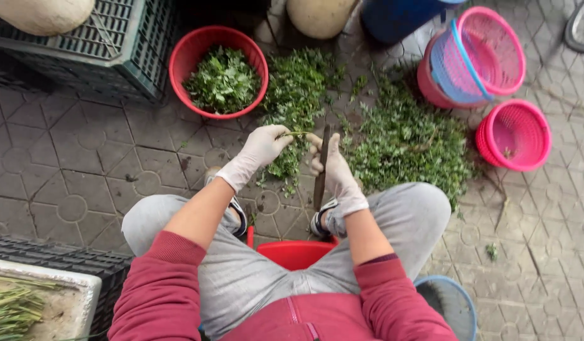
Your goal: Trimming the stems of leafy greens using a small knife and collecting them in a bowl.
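I sit over a paved floor with both hands in white gloves. My left hand (262,149) pinches one end of a green herb sprig (295,133). My right hand (330,165) holds the sprig's other end and also grips a dark knife (321,170), blade pointing down toward my shoes. Beneath and beyond my hands lies a pile of leafy greens (298,95) on the floor. A red bowl (178,57) holding picked leaves stands just beyond my left hand.
A larger heap of greens (409,142) spreads to the right. Pink mesh baskets (494,50) (516,136) stand at the right, one nested in a pink bucket. Dark plastic crates (121,57) sit upper left and lower left; a white box with stalks (27,303) rests there. A blue tub (393,19) stands behind.
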